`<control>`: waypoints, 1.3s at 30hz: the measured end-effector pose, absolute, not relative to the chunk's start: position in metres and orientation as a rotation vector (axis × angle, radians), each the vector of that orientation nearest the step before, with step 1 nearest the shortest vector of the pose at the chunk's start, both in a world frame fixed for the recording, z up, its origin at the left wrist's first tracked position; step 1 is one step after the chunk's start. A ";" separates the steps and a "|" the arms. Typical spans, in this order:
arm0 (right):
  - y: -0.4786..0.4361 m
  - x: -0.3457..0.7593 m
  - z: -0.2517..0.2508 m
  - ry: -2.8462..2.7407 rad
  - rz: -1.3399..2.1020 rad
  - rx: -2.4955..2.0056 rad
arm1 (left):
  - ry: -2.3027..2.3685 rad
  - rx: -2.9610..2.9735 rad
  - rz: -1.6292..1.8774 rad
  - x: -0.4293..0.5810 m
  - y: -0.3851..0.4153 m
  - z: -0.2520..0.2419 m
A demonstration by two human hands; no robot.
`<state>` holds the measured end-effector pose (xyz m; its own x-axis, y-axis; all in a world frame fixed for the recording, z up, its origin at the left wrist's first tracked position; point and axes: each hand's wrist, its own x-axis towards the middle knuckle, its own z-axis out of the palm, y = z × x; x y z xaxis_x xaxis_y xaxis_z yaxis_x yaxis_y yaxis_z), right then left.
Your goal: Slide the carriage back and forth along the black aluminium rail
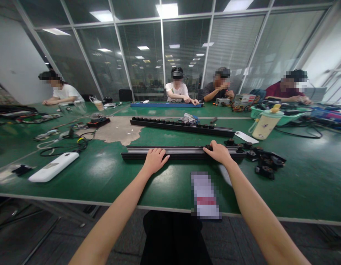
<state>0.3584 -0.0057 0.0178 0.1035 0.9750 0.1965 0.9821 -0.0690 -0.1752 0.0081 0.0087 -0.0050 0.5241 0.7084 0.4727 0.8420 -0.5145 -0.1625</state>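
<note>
A long black rail (184, 151) with a grey inner channel lies crosswise on the green table before me. My left hand (156, 160) grips it left of the middle, fingers over the top and thumb along the near side. Toward the right end, my right hand (218, 152) is closed on a small black part (209, 147) at the channel; the fingers partly hide it. Several loose black parts (270, 162) are scattered beyond the rail's right end. Farther back lies a second black rail (181, 127) with a row of black pieces along it.
A phone (206, 195) overlaps the table's front edge; a white power bank (54, 167) lies left. A tumbler (267, 123) and green basket (294, 117) stand right. Cables (62, 147) lie left. Several people sit across, one touching a blue bar (166, 105).
</note>
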 end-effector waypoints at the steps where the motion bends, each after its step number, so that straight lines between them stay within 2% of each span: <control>1: -0.006 0.358 0.018 -1.942 -0.044 -2.125 | -1.278 -2.396 -0.495 0.008 0.009 -0.005; 21: -0.007 0.358 0.022 -1.970 -0.124 -2.148 | -1.280 -2.397 -0.499 0.008 0.009 -0.005; 30: 0.002 0.371 0.008 -1.798 0.201 -2.014 | -1.279 -2.391 -0.484 0.008 0.008 -0.005; 39: 0.013 0.380 0.003 -1.839 0.305 -1.908 | -1.269 -2.399 -0.498 0.008 0.007 -0.004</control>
